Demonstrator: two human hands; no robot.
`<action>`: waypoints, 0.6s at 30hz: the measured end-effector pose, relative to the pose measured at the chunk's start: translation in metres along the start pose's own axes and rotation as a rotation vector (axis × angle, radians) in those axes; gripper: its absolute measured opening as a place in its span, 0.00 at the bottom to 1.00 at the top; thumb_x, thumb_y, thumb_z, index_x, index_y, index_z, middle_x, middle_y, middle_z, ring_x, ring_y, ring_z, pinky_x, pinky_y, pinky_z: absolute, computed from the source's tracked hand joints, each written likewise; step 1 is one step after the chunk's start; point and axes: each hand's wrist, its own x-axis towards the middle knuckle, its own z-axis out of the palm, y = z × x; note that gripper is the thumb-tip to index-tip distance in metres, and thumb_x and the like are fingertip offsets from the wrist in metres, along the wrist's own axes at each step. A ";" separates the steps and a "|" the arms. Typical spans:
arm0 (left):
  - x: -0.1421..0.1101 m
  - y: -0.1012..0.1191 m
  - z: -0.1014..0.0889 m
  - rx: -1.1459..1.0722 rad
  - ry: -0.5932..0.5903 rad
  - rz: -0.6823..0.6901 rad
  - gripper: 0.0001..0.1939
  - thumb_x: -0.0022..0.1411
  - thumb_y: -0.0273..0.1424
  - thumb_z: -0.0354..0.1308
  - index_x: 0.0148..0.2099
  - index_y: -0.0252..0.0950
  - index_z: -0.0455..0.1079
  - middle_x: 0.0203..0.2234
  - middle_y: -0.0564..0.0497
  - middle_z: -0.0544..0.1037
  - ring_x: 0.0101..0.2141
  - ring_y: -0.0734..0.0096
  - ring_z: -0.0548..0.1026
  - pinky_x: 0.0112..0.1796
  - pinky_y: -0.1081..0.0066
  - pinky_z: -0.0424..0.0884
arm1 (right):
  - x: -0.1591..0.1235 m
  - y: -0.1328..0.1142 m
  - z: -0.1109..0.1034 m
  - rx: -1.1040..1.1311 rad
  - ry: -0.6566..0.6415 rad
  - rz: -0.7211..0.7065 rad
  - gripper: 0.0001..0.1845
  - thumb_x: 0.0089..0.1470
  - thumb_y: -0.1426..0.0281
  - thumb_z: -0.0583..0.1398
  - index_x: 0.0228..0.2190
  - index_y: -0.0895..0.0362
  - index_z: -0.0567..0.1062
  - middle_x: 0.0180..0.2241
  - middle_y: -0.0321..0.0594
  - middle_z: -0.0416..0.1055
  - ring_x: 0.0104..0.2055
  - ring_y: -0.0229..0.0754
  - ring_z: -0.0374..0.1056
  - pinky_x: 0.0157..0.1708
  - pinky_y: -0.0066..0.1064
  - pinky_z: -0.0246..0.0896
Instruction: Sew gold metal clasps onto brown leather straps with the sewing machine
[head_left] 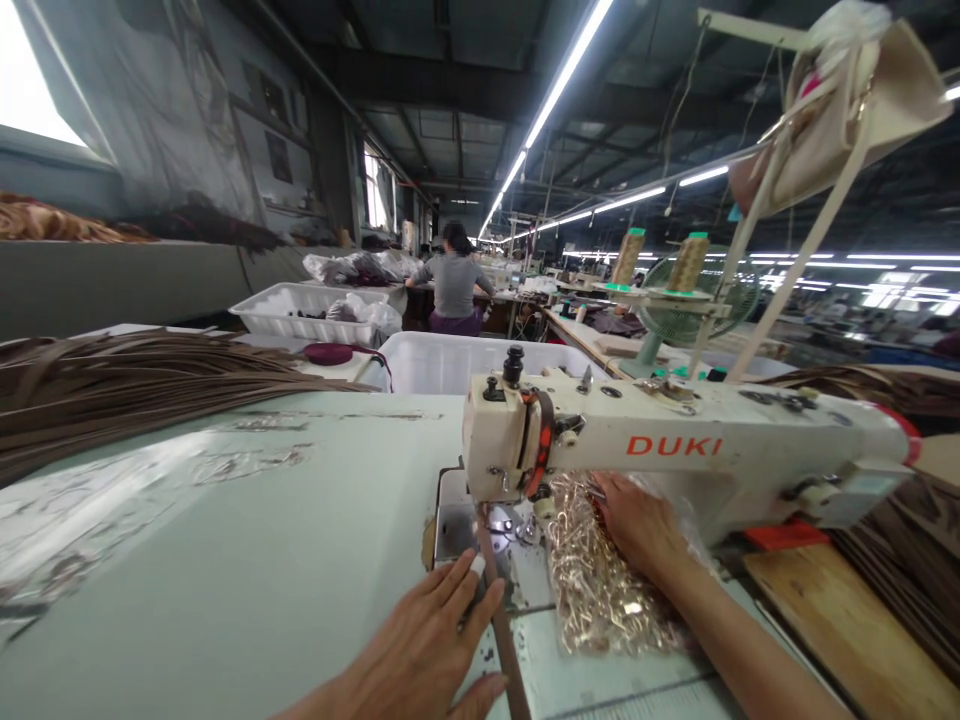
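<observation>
Lettering on the sewing machine reads "DUKI".

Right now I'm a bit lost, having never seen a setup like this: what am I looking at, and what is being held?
There is no robot here, just a person's two bare hands, seen by a camera worn on that person's head. The big white machine marked DUKI is a sewing machine. A narrow brown strip runs up under its head, with the left hand beside it. The right hand is at a clear bag of gold-coloured pieces; how firmly either hand grips anything, I can't tell. On the pale green table, brown straps are heaped at the left.
</observation>
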 end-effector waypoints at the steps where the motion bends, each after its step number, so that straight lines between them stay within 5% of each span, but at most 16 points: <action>1: 0.000 0.000 -0.001 -0.019 0.001 -0.005 0.29 0.61 0.42 0.55 0.59 0.30 0.61 0.52 0.36 0.69 0.53 0.52 0.66 0.50 0.59 0.69 | 0.001 0.000 -0.003 0.003 -0.001 -0.002 0.20 0.59 0.75 0.49 0.51 0.59 0.67 0.52 0.49 0.67 0.50 0.50 0.66 0.45 0.41 0.63; 7: -0.001 0.001 -0.001 -0.072 -0.031 -0.030 0.29 0.61 0.40 0.55 0.60 0.30 0.59 0.54 0.36 0.67 0.55 0.52 0.64 0.51 0.58 0.67 | -0.013 -0.014 -0.035 -0.014 0.122 -0.055 0.19 0.55 0.78 0.51 0.47 0.54 0.69 0.48 0.46 0.69 0.47 0.51 0.66 0.32 0.34 0.60; 12: -0.001 0.000 0.000 -0.053 -0.028 -0.026 0.29 0.60 0.40 0.58 0.59 0.30 0.60 0.54 0.36 0.68 0.54 0.51 0.65 0.50 0.58 0.68 | -0.024 -0.049 -0.050 0.181 0.010 -0.491 0.06 0.53 0.74 0.58 0.26 0.53 0.73 0.29 0.36 0.74 0.32 0.42 0.68 0.30 0.29 0.53; 18: 0.001 -0.004 0.009 0.011 0.026 0.048 0.29 0.61 0.43 0.56 0.58 0.29 0.61 0.52 0.37 0.70 0.52 0.53 0.69 0.49 0.61 0.70 | -0.009 -0.072 -0.044 0.167 0.050 -0.666 0.21 0.59 0.63 0.53 0.18 0.55 0.71 0.18 0.38 0.70 0.21 0.39 0.64 0.25 0.32 0.42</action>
